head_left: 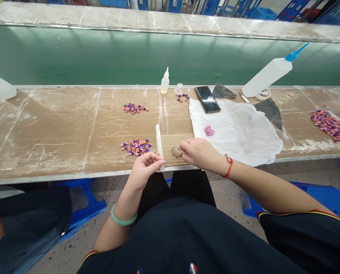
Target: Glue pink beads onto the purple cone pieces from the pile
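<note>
My left hand is pinched at the table's front edge, over the lower end of a white strip. A small pink piece shows at its thumb tip, too tiny to name. Just behind that hand lies a pile of small purple-and-orange pieces. My right hand, a red cord round its wrist, has its fingers closed beside a shiny wet-looking patch on a cardboard sheet. What those fingers hold, if anything, is hidden. Tiny pink-and-white bits lie on a white cloth behind it.
Farther back are another purple-and-orange pile, a small dropper bottle, a clear cap and a phone. A large blue-nozzled bottle leans at the right, near a tape roll. A person sits at the left.
</note>
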{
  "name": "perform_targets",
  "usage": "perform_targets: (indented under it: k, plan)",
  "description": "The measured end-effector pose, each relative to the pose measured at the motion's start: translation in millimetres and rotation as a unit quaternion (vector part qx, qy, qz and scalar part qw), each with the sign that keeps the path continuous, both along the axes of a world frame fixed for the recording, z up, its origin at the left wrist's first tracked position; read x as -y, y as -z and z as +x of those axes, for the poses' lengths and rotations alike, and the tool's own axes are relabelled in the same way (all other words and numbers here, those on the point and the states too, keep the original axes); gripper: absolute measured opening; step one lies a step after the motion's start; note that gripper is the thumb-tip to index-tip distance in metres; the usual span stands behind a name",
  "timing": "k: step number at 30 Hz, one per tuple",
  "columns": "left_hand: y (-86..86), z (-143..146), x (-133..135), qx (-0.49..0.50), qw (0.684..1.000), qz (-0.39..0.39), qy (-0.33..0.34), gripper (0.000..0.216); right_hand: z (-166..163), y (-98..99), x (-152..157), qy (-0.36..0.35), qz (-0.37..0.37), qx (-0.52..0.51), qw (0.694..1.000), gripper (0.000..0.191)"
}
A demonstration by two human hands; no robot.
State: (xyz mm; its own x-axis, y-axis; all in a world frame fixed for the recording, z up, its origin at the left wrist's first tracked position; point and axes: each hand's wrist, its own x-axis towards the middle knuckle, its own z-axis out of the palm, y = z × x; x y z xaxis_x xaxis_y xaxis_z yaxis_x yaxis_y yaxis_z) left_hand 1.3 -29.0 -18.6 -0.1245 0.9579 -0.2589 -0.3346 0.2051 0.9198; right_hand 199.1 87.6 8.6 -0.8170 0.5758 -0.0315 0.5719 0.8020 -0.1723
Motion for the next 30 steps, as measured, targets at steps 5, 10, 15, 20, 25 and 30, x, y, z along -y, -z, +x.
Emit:
perform_targets:
  k: [5, 10, 15, 20, 25, 30]
  plan:
    - [-2.2, -0.2, 0.0, 0.013, 1.0, -0.004, -0.006, 0.034, -2.7, -7.0, 1.3, 0.017, -0.012, -0.009, 1.0, 0.018]
    - [-11.4, 6.6, 0.6, 0.074, 0.996, 0.013, -0.038, 0.037, -0.9, -29.2, 10.7, 0.052, -0.104, -0.093, 0.989, 0.019]
    - [-33.1, 19.9, 5.8, 0.113, 0.989, 0.085, -0.037, 0.033, -1.9, -52.6, 36.9, 0.084, -0.353, -0.304, 0.881, 0.018]
    - [-50.0, 30.0, 10.8, 0.1, 0.983, 0.15, -0.024, 0.017, -2.4, -65.0, 51.9, 0.051, -0.328, -0.352, 0.875, 0.015]
    - [-53.7, 34.4, 11.6, 0.096, 0.979, 0.178, -0.028, 0.012, 1.3, -69.0, 53.2, 0.024, -0.298, -0.361, 0.884, 0.013]
    - [-54.9, 36.7, 12.6, 0.085, 0.979, 0.181, -0.029, 0.012, 4.2, -70.7, 53.6, 0.014, -0.274, -0.357, 0.893, 0.013]
